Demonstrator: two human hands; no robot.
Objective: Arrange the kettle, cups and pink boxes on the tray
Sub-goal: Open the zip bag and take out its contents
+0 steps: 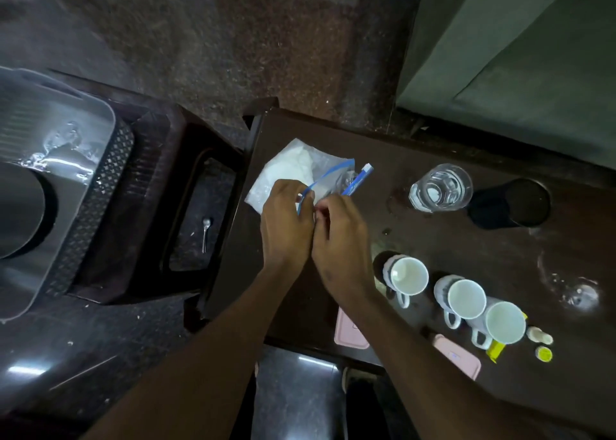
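Observation:
Both hands meet over a clear zip bag [300, 169] of white powder lying on the dark table [433, 239]. My left hand [286, 226] and my right hand [340, 236] pinch the bag's blue zip strip between fingertips. Three white cups [408, 274] [465, 298] [505, 323] stand in a row to the right of my right forearm. Two pink boxes [348, 331] [458, 354] lie at the table's near edge, the first partly hidden by my forearm. At far left a grey tray [83, 112] holds a dark round kettle [20, 209], cut off by the frame.
A glass of water [440, 188] and a black tumbler [513, 203] stand at the table's far right. A small spoon [205, 229] lies on the floor seen through the brown stool [160, 206]. Small yellow items [543, 353] sit beside the cups. A green sofa [516, 56] lies beyond.

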